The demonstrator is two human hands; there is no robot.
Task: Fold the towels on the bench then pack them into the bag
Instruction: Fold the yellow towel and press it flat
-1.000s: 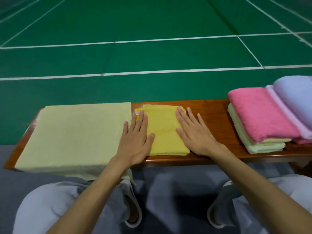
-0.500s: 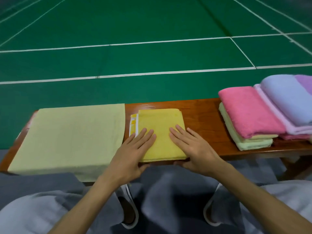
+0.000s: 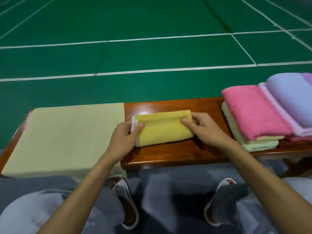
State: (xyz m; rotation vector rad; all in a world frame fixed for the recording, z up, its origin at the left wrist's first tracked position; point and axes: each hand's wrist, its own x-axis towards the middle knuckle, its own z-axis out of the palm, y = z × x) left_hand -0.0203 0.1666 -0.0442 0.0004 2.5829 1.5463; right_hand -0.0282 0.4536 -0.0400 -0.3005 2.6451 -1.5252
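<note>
A green sports court floor (image 3: 152,53) marked with white lines stretches out ahead, and a polished wooden bench (image 3: 168,154) runs across in front of my knees. Between my two hands lies the yellow towel (image 3: 164,130), folded into a thick, narrow bundle with its white-edged hem showing at the end nearest my left hand (image 3: 123,139). That hand grips this end, thumb pressed on top and fingers curled underneath. My right hand (image 3: 207,130) grips the opposite end the same way, thumb on the upper face and fingers wrapped around the edge. I hold both ends at once so the layers cannot slide apart or spring open; terry cloth this thick tends to unfold when only one side is pinched.

Just outside my left hand, a pale green towel (image 3: 67,137) lies spread flat, its near edge hanging over the bench lip. I judge that it waits to be folded. Well beyond my right hand sits a stack of finished towels: a pink towel (image 3: 253,110) on top of pale folded ones (image 3: 260,144), with a lavender towel (image 3: 290,98) further out. They are kept out at that side, I judge, to leave the middle of the bench free for folding.

No bag is in view, so I judge packing comes later. This yellow bundle looks nearly done and probably belongs with the stack.
</note>
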